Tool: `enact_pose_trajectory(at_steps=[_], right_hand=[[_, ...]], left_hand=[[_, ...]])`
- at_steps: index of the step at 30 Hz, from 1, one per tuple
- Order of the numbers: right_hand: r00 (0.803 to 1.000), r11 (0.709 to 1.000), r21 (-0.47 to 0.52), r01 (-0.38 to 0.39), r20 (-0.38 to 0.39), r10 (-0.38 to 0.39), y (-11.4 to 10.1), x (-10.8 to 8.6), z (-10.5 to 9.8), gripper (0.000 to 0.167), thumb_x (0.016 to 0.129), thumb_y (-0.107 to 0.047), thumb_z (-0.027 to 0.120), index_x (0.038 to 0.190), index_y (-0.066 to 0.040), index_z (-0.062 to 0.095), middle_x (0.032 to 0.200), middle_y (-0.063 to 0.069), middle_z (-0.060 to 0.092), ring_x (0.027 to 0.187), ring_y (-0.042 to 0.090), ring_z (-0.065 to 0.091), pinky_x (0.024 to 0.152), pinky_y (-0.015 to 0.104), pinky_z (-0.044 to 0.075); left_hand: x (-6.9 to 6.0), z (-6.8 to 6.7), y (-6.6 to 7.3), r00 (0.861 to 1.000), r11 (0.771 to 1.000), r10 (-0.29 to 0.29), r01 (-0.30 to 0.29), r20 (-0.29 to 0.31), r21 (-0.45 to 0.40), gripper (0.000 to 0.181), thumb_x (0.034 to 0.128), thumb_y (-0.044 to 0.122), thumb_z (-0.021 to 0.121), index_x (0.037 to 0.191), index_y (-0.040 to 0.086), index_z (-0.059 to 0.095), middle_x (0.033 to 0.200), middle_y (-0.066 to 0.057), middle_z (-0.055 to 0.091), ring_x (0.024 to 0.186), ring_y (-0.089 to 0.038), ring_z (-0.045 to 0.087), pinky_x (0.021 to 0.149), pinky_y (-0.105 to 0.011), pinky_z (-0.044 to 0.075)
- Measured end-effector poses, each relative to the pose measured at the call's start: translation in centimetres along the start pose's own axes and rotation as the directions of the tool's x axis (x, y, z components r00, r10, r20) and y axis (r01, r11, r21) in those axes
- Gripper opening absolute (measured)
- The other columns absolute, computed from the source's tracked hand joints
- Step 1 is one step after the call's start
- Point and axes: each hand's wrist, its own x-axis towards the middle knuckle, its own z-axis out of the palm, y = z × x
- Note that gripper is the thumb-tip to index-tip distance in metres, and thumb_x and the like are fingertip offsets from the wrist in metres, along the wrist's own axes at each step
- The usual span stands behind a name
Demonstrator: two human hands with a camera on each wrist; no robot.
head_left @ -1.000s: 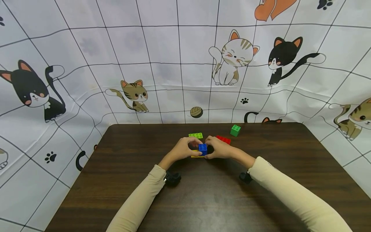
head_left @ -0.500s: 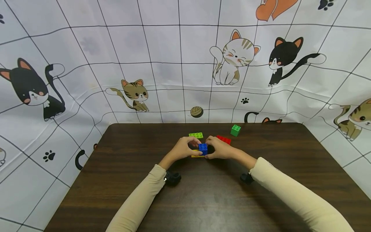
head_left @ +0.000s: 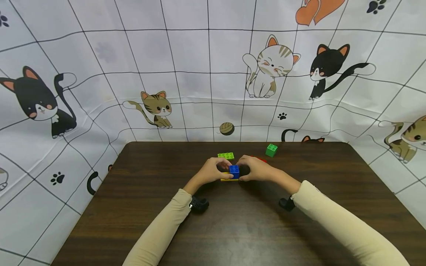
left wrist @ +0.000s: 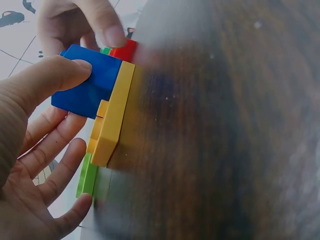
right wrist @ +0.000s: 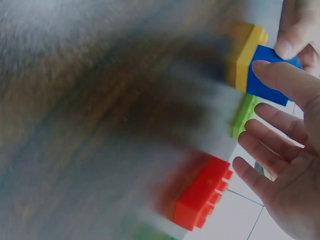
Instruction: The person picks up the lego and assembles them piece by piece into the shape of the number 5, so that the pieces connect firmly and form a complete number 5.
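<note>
Your sleeves reach in over the table toward its far edge. Your left hand pinches the blue block, thumb on the near face. Your right hand, just to the block's right, keeps its fingers spread; you cannot tell if its thumb touches. The blue block sits upright between both hands, over the right end of the yellow block, whose long axis runs parallel to the table's far edge. Behind lie the lime block, the partly hidden red block, and, nearest the far edge, the green block.
</note>
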Motion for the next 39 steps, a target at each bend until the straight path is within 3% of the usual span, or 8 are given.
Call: enact_pose_trajectory(at_steps=[6,12,19,30,35,39], right_hand=[[0.997,0.999,0.032,0.005,-0.074,-0.003,0.7,-0.8,-1.5,0.043,0.087,-0.015,0.080,0.125,0.002,0.066,0.126,0.018,0.064,0.115,0.037,0.063,0.100,0.053,0.053],[0.993,0.998,0.028,-0.052,-0.100,0.055,2.4,-1.8,-2.6,0.048,0.087,-0.017,0.079,0.129,0.002,0.064,0.128,0.020,0.063,0.115,0.038,0.062,0.098,0.053,0.055],[0.987,0.995,0.002,-0.095,-0.131,0.095,4.3,-2.9,-3.0,0.050,0.086,-0.016,0.081,0.129,0.004,0.064,0.126,0.021,0.064,0.112,0.035,0.062,0.095,0.050,0.056],[0.982,0.990,0.027,-0.140,-0.128,0.142,6.4,-3.7,-2.9,0.050,0.086,-0.016,0.082,0.126,0.008,0.064,0.125,0.025,0.066,0.116,0.042,0.064,0.099,0.055,0.052],[0.979,0.986,0.024,-0.165,-0.113,0.166,7.1,-3.7,-3.0,0.049,0.084,-0.019,0.084,0.121,0.008,0.067,0.110,0.019,0.069,0.102,0.033,0.065,0.091,0.051,0.055],[0.978,0.983,0.022,-0.180,-0.104,0.182,7.6,-3.7,-3.1,0.049,0.082,-0.020,0.085,0.118,0.009,0.069,0.097,0.013,0.065,0.091,0.025,0.060,0.082,0.041,0.053]], left_hand=[[0.1,0.0,0.2,1.000,1.000,-0.021,0.021,-0.002,0.019,0.035,0.0812,0.023,0.087,0.110,0.008,0.074,0.102,-0.006,0.073,0.093,-0.015,0.064,0.087,-0.031,0.055],[0.0,0.0,0.4,0.999,0.999,-0.032,0.032,0.003,0.012,0.036,0.0817,0.024,0.087,0.111,0.008,0.073,0.103,-0.007,0.072,0.095,-0.017,0.064,0.087,-0.031,0.055],[-0.2,-0.1,0.5,0.999,0.999,-0.040,0.040,0.006,0.004,0.036,0.0823,0.023,0.087,0.111,0.008,0.073,0.103,-0.007,0.072,0.096,-0.017,0.064,0.087,-0.031,0.055],[-0.2,0.0,0.4,0.999,0.999,-0.046,0.046,0.007,-0.006,0.036,0.0815,0.023,0.087,0.111,0.009,0.073,0.103,-0.007,0.072,0.095,-0.017,0.064,0.086,-0.030,0.054],[-0.2,0.1,0.3,0.999,0.999,-0.043,0.043,0.006,-0.015,0.036,0.0816,0.023,0.087,0.111,0.008,0.073,0.103,-0.007,0.072,0.094,-0.016,0.064,0.085,-0.030,0.054],[-0.2,0.1,0.3,0.999,0.999,-0.052,0.052,0.005,-0.013,0.036,0.0814,0.023,0.087,0.111,0.009,0.074,0.103,-0.007,0.072,0.094,-0.015,0.063,0.085,-0.030,0.054]])
